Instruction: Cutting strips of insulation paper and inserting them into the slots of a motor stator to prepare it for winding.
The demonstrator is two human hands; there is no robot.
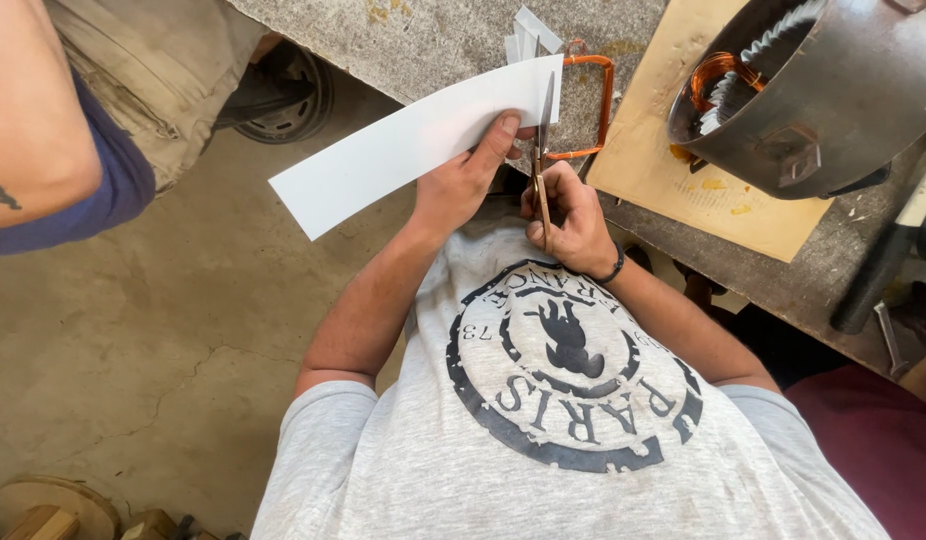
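My left hand [468, 175] grips a long white paper strip [403, 150] near its right end, thumb on top. The strip slants down to the left over the floor. My right hand [573, 215] holds a pair of scissors [543, 150], whose blades point up and lie against the strip's right end. Several small white cut strips [528, 35] sit on the bench edge just above. An orange wire loop [603, 100] lies behind the scissors.
A grey stone bench [453, 40] runs across the top. On it lies a tan cardboard sheet [663, 150] under a metal motor stator [833, 90] with copper windings. Another person's arm and leg [73, 120] are at upper left. Wooden pieces [53, 510] lie on the concrete floor.
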